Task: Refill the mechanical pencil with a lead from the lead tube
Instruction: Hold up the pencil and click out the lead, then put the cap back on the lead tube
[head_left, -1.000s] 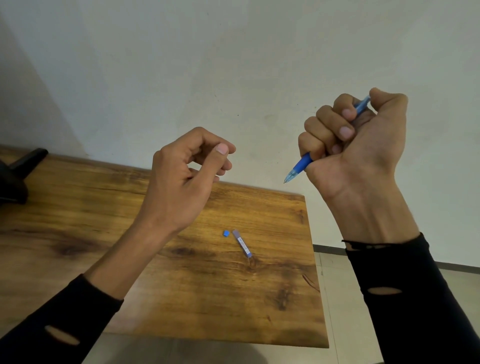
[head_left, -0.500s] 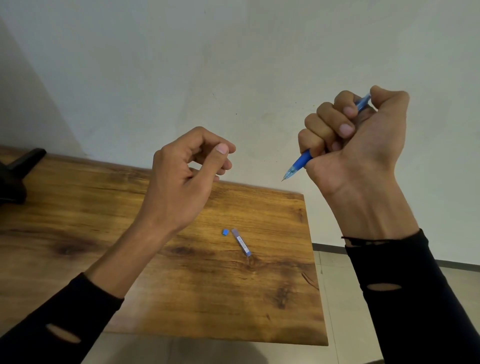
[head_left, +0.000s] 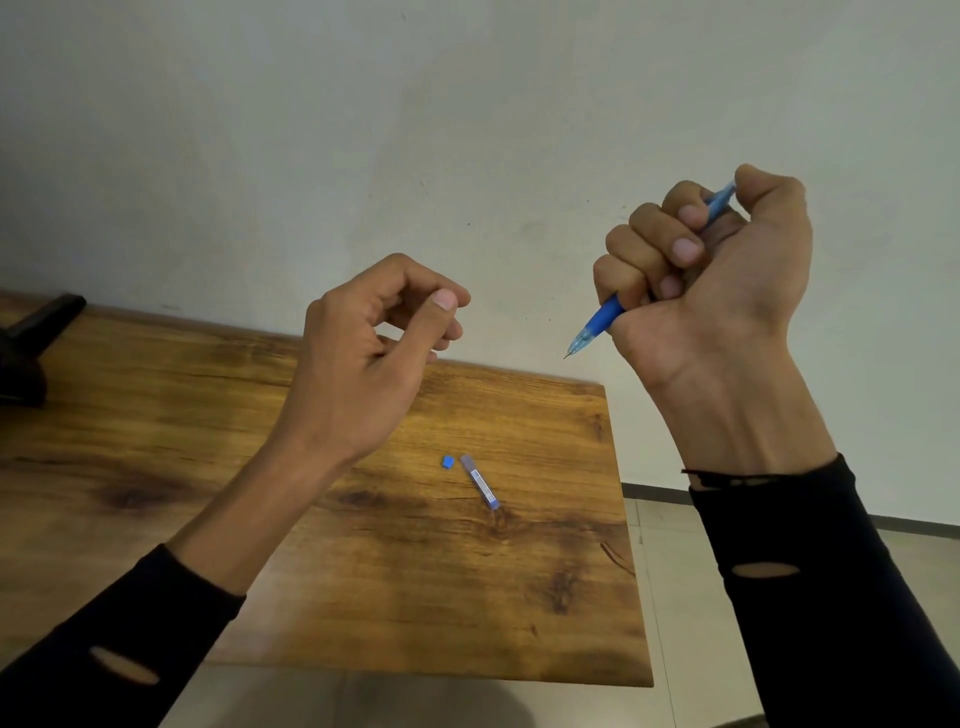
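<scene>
My right hand (head_left: 727, 291) is raised on the right in a fist around the blue mechanical pencil (head_left: 602, 317). The thumb covers the pencil's top end, and the tip points down-left with a thin dark point showing. My left hand (head_left: 374, 353) hovers above the table, fingers curled and thumb against the forefinger; I see nothing between them. The lead tube (head_left: 480, 482), slim and clear with a label, lies on the wooden table (head_left: 208, 467) below and between my hands. A small blue cap (head_left: 448, 461) lies just left of the tube's upper end.
A black object (head_left: 31, 343) sits at the table's far left by the wall. The table's right edge runs just right of the tube, with tiled floor (head_left: 670, 571) beyond. A plain wall stands behind.
The pencil tip has edged slightly up and left with my right hand. My left hand, the tube and the cap have stayed put.
</scene>
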